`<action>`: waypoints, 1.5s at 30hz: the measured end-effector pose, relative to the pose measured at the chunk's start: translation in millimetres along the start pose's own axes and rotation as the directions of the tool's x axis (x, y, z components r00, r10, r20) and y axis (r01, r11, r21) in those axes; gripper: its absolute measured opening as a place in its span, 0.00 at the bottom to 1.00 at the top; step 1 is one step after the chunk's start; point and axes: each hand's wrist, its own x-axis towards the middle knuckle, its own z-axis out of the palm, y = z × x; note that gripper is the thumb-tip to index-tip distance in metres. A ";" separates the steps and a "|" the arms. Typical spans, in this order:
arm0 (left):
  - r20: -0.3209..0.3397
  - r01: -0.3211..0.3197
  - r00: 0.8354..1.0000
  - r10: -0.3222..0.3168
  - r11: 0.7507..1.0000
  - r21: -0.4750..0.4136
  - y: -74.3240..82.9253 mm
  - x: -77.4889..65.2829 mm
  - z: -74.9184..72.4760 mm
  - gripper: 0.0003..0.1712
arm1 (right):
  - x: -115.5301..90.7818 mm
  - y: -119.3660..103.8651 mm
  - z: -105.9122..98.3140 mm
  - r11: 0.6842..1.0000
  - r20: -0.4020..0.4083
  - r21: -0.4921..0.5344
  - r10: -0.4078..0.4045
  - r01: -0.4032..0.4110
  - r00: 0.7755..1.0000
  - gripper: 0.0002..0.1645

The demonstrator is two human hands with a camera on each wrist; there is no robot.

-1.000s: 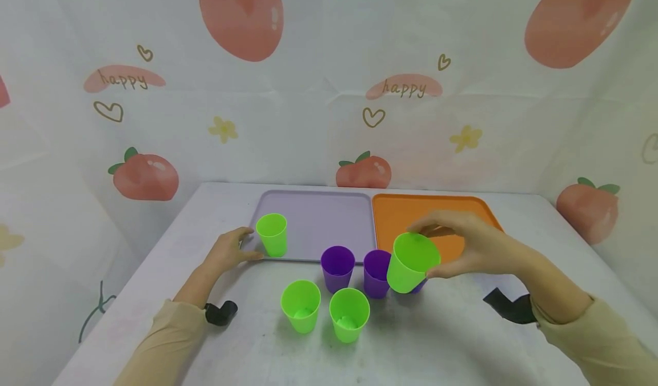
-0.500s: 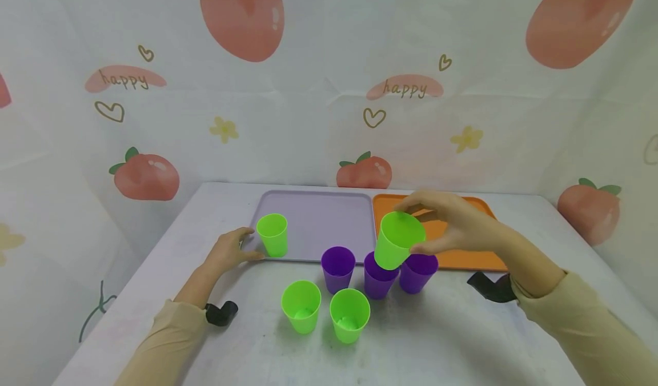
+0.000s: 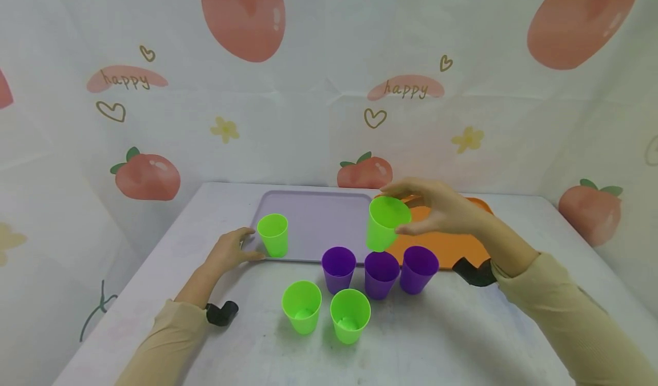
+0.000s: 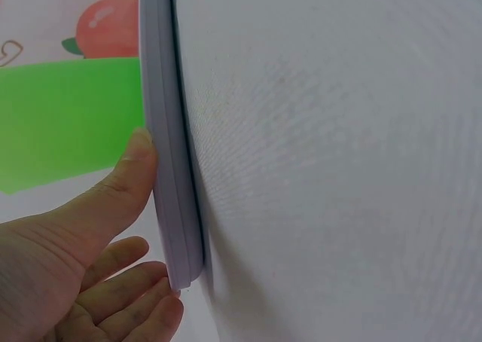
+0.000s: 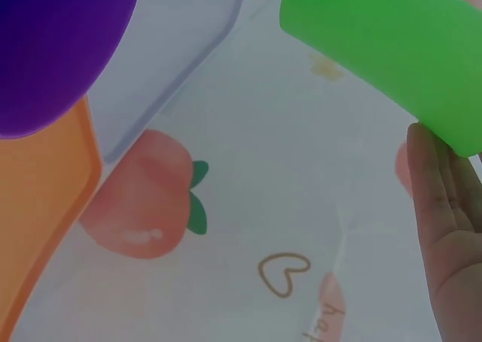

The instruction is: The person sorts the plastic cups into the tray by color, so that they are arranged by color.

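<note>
A light-green plastic cup (image 3: 385, 220) is raised above the seam between the lilac tray (image 3: 319, 220) and the orange tray (image 3: 447, 249), tilted slightly. My right hand (image 3: 432, 206) grips it from the right, thumb near and fingers behind; the right wrist view shows this cup (image 5: 392, 48) at fingertips. Across the lilac tray's front left corner, my left hand (image 3: 228, 252) holds on, its thumb against the front rim. Beside that hand, another green cup (image 3: 274, 236) stands upright inside the tray. The left wrist view shows the thumb touching the tray rim (image 4: 169, 169).
In front of the trays stand three purple cups in a row: left (image 3: 338, 270), middle (image 3: 381, 276), right (image 3: 418, 270). Nearer are two green cups, one (image 3: 301, 307) left of the other (image 3: 350, 316). A fruit-print cloth (image 3: 308, 89) hangs behind the white table (image 3: 437, 340).
My right hand has carried the green cup left and away from me, from above the purple cups to the edge between the trays. The left hand has stayed at the lilac tray's corner.
</note>
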 end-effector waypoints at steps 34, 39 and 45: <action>0.004 -0.002 1.000 0.002 1.000 0.014 -0.3 0.7 0.1 0.41 | 65.0 31.3 20.9 0.994 0.099 0.054 0.093 -0.099 0.991 0.35; 0.004 -0.002 1.000 0.002 1.000 0.011 0.3 0.4 -0.2 0.41 | 73.8 35.9 27.3 0.989 0.136 0.081 0.110 -0.121 0.985 0.35; 0.002 -0.003 1.000 0.003 1.000 0.009 1.1 0.1 -0.5 0.41 | 81.1 41.6 33.2 0.988 0.160 0.085 0.117 -0.132 0.980 0.36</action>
